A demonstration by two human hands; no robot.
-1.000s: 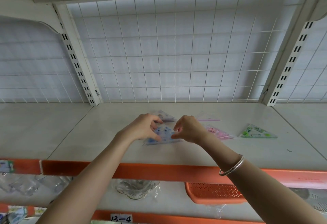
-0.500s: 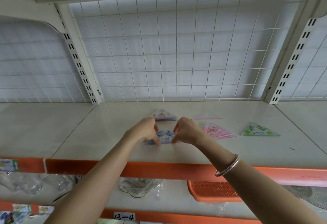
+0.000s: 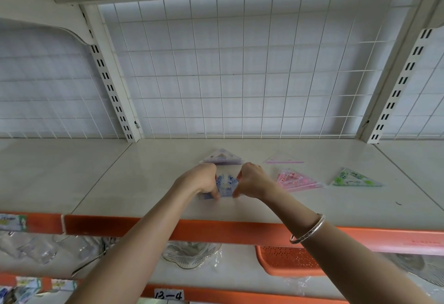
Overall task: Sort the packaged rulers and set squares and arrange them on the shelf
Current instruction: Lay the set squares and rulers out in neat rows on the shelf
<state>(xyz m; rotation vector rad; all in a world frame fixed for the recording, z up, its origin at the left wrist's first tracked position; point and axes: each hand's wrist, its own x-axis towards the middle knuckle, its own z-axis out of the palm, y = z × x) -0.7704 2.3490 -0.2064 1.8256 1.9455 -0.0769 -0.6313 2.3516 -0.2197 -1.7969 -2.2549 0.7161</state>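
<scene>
Your left hand point(image 3: 203, 181) and right hand point(image 3: 252, 181) each pinch one side of the blue pack point(image 3: 225, 184). Push it farther and it may knock the purple pack point(image 3: 222, 157) just behind askew.

The shelf point(image 3: 144, 183) is a pale cream board with an orange lip point(image 3: 216, 229) along its front. Five triangular packs are on it. A blue pack point(image 3: 225, 186) sits mid-shelf, near the front. Just behind it lies a purple pack point(image 3: 221, 157); whether the two touch cannot be told. To the right lie a clear pack point(image 3: 284, 160) with a pink edge, a pink pack point(image 3: 296, 180) and a green pack point(image 3: 355, 179), each apart. A small dark mark point(image 3: 398, 203) shows further right.
</scene>
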